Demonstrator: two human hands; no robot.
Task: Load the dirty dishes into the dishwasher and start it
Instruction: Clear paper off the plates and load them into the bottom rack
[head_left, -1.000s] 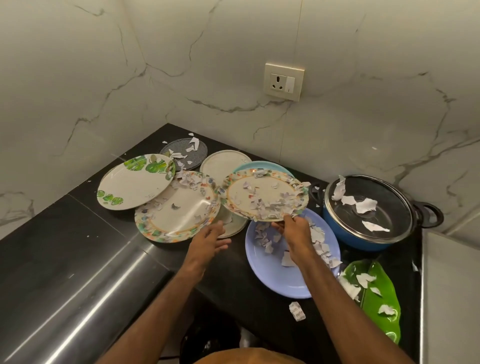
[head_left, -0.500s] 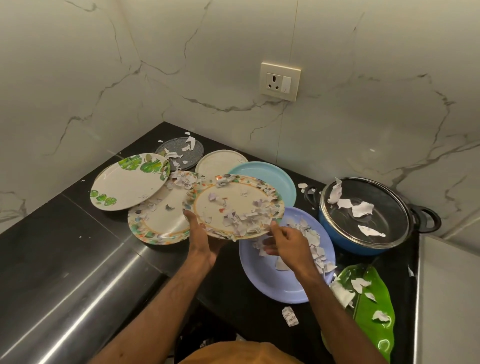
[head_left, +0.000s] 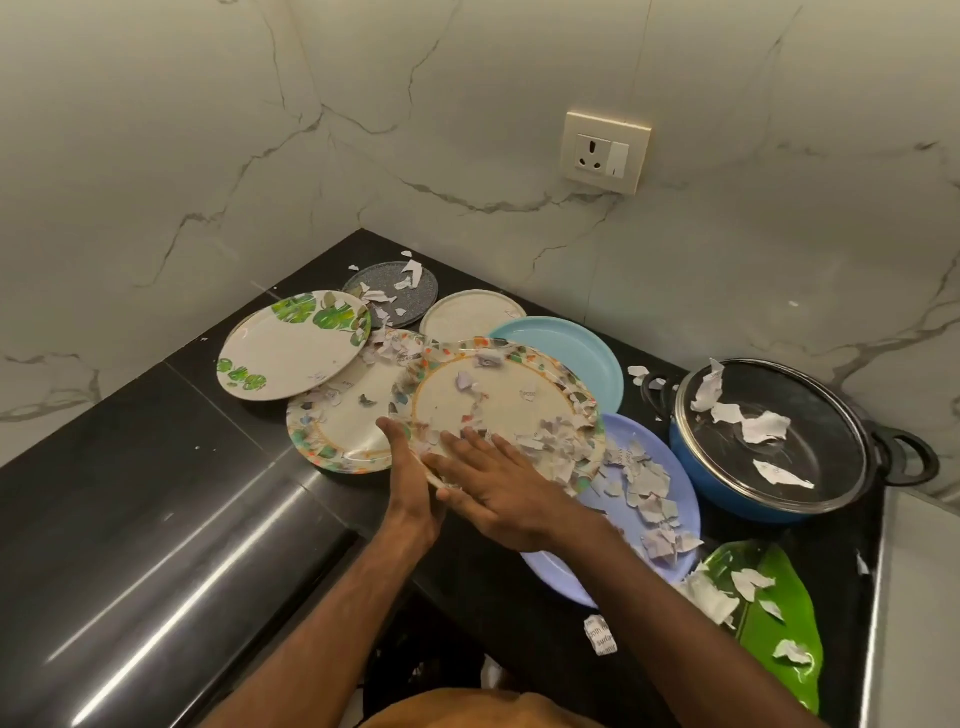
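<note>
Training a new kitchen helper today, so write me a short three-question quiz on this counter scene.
1. True or false: the round glass lid sits on the blue metal pot.
2. Which of the person's hands grips the rim of the round cream plate with the multicoloured speckled border? A left, B right, C neither.
3. Fill in: the right hand rests, fingers straight, on torn ___ scraps.
Key: 1 true; 2 A, the left hand; 3 paper.

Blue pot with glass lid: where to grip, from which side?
Take the blue pot by its two black loop handles, one hand from each side: they jut past the rim, both free. Lift level; paper scraps lie on the glass lid.
</note>
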